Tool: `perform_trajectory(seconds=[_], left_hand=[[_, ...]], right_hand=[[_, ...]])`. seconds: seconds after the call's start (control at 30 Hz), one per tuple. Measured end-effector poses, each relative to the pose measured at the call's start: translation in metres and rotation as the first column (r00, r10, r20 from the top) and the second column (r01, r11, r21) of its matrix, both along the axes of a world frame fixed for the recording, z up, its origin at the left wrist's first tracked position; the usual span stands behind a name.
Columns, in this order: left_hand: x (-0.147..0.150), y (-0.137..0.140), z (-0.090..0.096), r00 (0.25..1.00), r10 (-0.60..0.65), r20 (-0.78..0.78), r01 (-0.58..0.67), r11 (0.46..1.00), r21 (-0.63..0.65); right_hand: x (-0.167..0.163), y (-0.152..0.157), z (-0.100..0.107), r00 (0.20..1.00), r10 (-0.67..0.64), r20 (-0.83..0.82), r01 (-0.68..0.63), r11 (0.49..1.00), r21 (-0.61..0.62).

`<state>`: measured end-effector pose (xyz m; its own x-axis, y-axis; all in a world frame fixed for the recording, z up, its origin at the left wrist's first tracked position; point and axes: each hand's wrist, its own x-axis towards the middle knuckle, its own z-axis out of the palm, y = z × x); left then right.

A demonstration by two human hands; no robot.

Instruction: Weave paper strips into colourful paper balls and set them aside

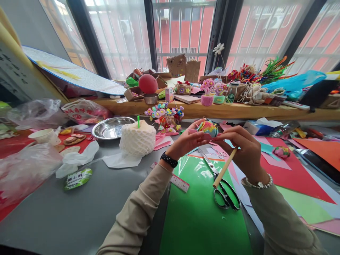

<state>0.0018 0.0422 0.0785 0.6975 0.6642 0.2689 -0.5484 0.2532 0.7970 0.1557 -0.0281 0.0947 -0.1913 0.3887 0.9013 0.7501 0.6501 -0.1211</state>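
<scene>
My left hand [183, 142] is closed around the underside of a multicoloured paper flower [208, 128], raised above the table. Yellow, pink and teal folds show on it. My right hand [245, 150] grips a thin wooden stick [225, 168] that slants down toward me, while its fingertips meet the flower's right edge. Whether the stick's upper end touches the flower is hidden by the fingers. Below both hands, large scissors [225, 193] with black handles lie on a green sheet [204, 226]. A pink patterned ruler [180, 182] rests at the sheet's left edge.
Left of my hands stand a white-netted coconut [138, 138] with a green straw and a steel bowl [106, 129]. Coloured paper [305, 173] and a second paper flower [281, 152] lie at right. Behind, craft flowers [166, 115] and a crowded wooden ledge [190, 109] line the window.
</scene>
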Motion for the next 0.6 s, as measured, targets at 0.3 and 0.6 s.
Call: perform_trajectory(seconds=[0.3, 0.6], left_hand=[[0.003, 0.001, -0.003, 0.996, 0.08, -0.026, -0.078, 0.994, 0.079], [0.02, -0.008, -0.005, 0.96, 0.281, -0.003, -0.274, 0.939, 0.209]], right_hand=[[0.005, 0.003, 0.002, 0.998, 0.002, 0.056, 0.0, 0.999, -0.037], [0.013, 0.007, 0.003, 0.997, -0.033, 0.076, 0.041, 0.993, -0.11]])
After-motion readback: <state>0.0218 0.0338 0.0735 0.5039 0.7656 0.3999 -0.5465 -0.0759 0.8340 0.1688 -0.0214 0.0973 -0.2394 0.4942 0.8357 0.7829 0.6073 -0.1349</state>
